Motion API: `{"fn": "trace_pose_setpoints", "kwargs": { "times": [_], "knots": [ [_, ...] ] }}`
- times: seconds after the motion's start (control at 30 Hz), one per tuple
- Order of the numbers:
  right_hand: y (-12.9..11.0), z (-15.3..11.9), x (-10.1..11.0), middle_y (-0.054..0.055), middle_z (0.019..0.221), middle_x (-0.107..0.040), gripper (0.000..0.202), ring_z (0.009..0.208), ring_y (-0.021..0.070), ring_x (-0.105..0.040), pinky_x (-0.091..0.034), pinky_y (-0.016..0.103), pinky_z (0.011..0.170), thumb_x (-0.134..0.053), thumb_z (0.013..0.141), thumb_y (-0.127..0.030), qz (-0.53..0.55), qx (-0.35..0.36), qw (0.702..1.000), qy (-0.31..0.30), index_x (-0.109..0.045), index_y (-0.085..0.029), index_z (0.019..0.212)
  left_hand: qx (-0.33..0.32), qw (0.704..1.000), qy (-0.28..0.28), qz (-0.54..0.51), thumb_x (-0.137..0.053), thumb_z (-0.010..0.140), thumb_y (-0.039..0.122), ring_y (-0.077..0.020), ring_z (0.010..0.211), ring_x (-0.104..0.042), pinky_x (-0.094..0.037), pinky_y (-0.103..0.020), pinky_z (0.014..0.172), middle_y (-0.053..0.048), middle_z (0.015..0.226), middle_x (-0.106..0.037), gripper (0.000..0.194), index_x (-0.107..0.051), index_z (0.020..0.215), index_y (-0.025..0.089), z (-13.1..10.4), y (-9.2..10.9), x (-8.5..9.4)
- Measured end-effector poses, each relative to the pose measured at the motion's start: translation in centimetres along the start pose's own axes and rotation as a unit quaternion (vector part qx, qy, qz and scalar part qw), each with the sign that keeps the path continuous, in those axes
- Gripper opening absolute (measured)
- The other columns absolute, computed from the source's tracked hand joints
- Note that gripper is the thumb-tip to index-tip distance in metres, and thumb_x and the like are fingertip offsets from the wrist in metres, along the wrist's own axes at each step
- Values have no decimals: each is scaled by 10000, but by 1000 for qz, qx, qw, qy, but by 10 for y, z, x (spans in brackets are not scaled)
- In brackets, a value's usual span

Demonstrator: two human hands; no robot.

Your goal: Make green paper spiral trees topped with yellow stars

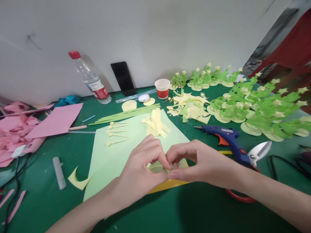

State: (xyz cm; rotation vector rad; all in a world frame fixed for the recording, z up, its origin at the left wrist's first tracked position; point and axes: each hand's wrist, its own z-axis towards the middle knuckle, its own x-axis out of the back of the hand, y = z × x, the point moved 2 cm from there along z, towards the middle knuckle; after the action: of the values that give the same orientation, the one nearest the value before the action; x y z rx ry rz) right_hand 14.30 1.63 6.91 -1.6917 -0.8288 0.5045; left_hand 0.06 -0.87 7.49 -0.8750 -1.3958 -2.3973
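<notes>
Your grip is a two-handed pinch: the fingertips of your left hand (143, 161) and right hand (201, 161) meet on a small green paper piece (168, 170), mostly hidden, above the near part of the pale green paper sheet (104, 168). It looks unfinished. Beyond, thin pale-yellow stems (119, 131) and flat green paper strips (128, 113) seem unused; at right, curled green paper pieces with pale-yellow stars (262, 121) appear done.

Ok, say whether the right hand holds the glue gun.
No, the glue gun lies on the green table while the right hand meets the left hand.
</notes>
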Motion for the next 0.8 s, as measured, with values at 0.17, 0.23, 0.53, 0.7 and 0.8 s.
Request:
{"fn": "trace_pose_setpoints", "kwargs": {
  "times": [0.17, 0.23, 0.53, 0.7, 0.8],
  "knots": [
    [-2, 1, 5, -4, 692, -567, 115, 663, 103, -465, -378, 225, 632, -616, 679, -263, -14, 10, 1000, 7, -591, -154, 655, -46, 998, -39, 19, -634, 745, 111, -117, 612, -405, -343, -224, 520, 31, 568, -453, 102, -612, 666, 171, 0, 2, 2],
    [-3, 1, 10, -11, 677, -565, 103, 642, 98, -455, -374, 229, 622, -622, 675, -255, -25, -2, 1000, -15, -600, -155, 664, -64, 994, -82, 13, -595, 777, 102, -123, 623, -406, -349, -227, 527, 20, 581, -463, 95, -650, 747, 174, 0, 3, 3],
    [-4, -4, 11, 8, 777, -593, 151, 741, 134, -508, -411, 230, 643, -670, 635, -258, -58, -38, 996, -57, -644, -180, 762, -30, 999, -13, -9, -655, 710, 115, -110, 557, -399, -338, -233, 492, 41, 498, -461, 167, -579, 574, 173, 1, 1, 2],
    [-1, 0, 5, 10, 736, -590, 125, 676, 119, -489, -399, 233, 616, -634, 651, -285, -9, 3, 1000, 4, -635, -165, 686, -21, 1000, 5, -9, -649, 706, 92, -102, 567, -391, -329, -221, 489, 51, 523, -426, 235, -498, 544, 171, 0, 0, 1],
    [-1, 0, 6, 10, 698, -583, 118, 655, 115, -481, -388, 241, 610, -619, 661, -269, 4, 2, 1000, -7, -624, -151, 674, -31, 999, -18, -10, -663, 706, 89, -108, 591, -402, -340, -226, 513, 42, 545, -468, 155, -572, 613, 173, 1, 1, 2]
  ]
}}
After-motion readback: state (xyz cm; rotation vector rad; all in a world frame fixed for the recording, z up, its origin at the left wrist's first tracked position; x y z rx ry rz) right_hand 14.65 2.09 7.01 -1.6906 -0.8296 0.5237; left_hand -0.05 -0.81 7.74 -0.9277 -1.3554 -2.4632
